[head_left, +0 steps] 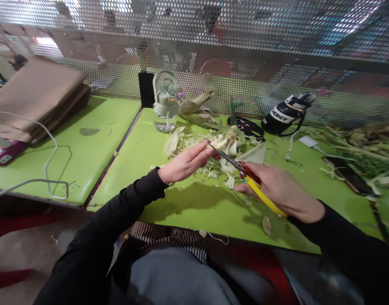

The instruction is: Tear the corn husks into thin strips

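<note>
My left hand (pixel 191 161) pinches a pale piece of corn husk (pixel 220 145) over the middle of the green table. In my right hand (pixel 281 186) are scissors (pixel 227 157) with yellow and red handles. Their dark blades point up and left, right by the husk and the left fingertips. Whether the blades touch the husk I cannot tell. Around and behind both hands lies a heap of husk scraps (pixel 213 171), cream and green, cut small. Larger dried husk leaves (pixel 196 103) rest at the back of the heap.
A clear water bottle (pixel 165 106) stands behind the left hand, with a black bottle (pixel 286 114) tilted at back right. At right lie a phone (pixel 349 174), a white cable and more husks (pixel 372 144). Brown paper bags (pixel 38 93) lie at left. A perforated metal screen (pixel 194 46) closes the back.
</note>
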Action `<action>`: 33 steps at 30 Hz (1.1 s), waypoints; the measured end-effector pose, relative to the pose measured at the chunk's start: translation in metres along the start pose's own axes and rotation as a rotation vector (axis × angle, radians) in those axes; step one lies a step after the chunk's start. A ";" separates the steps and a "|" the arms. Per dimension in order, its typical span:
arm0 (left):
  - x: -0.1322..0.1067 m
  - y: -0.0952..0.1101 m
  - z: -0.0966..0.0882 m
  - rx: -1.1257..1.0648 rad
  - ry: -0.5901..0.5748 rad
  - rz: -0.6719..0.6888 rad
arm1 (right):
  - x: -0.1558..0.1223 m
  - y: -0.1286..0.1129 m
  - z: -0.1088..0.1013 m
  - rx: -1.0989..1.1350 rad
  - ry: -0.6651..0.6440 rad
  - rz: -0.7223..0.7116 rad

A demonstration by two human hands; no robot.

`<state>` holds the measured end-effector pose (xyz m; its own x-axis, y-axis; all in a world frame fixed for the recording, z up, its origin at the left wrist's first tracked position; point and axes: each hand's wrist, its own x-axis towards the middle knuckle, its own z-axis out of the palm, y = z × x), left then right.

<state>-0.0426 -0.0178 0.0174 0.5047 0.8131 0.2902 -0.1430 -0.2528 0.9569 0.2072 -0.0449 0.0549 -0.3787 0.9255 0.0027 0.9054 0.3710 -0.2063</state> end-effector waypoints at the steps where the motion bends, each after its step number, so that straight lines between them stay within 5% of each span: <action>1: 0.000 0.000 0.000 -0.015 -0.003 -0.011 | 0.000 -0.001 0.001 0.008 -0.002 -0.005; 13: 0.002 -0.001 0.002 0.065 -0.043 -0.003 | -0.010 -0.005 0.011 0.107 0.039 -0.021; 18: 0.004 -0.013 -0.003 -0.116 -0.062 -0.084 | -0.008 0.009 0.027 0.041 0.053 0.153; 22: 0.012 -0.018 -0.007 -0.421 0.063 -0.196 | 0.000 0.033 0.039 -0.014 0.025 0.191; 26: 0.019 -0.017 -0.002 -0.601 0.264 -0.231 | 0.005 0.028 0.046 0.029 0.259 0.055; 28: 0.020 -0.018 0.003 -0.604 0.328 -0.182 | 0.010 0.009 0.053 0.115 0.266 0.039; 31: 0.019 -0.023 0.008 -0.579 0.345 -0.094 | 0.028 -0.024 0.070 0.616 0.043 0.017; 33: 0.018 -0.028 0.006 -0.533 0.316 -0.059 | 0.043 -0.038 0.081 0.821 0.049 -0.017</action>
<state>-0.0246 0.0012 -0.0045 0.2601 0.9542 0.1478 -0.5692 0.0279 0.8217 0.1414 -0.0255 -0.0164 -0.3648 0.9297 0.0510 0.4637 0.2289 -0.8559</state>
